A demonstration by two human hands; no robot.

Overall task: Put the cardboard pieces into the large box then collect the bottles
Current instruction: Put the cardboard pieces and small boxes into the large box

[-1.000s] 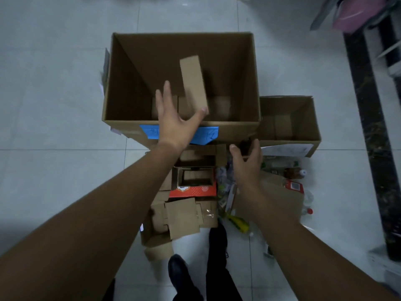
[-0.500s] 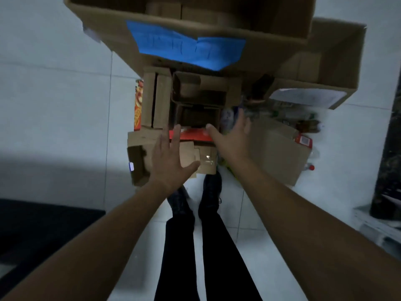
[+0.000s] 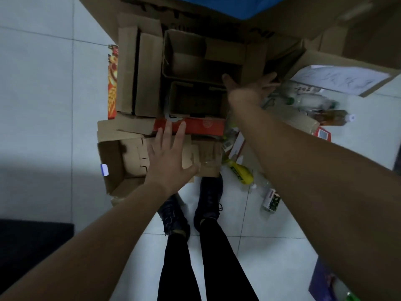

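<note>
Over the cardboard pieces [image 3: 134,157], both hands spread wide: left hand [image 3: 171,158], right hand [image 3: 251,89].

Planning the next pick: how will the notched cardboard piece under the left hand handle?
The notched cardboard piece looks thin, so probably light. Its cut-outs and creases suggest it may flop if lifted by one edge. Lying loose, it could slide under the left hand.

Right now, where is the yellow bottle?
In the head view the yellow bottle lies on the floor tiles right of centre, just beside the person's right shoe and near a small labelled bottle.
</note>
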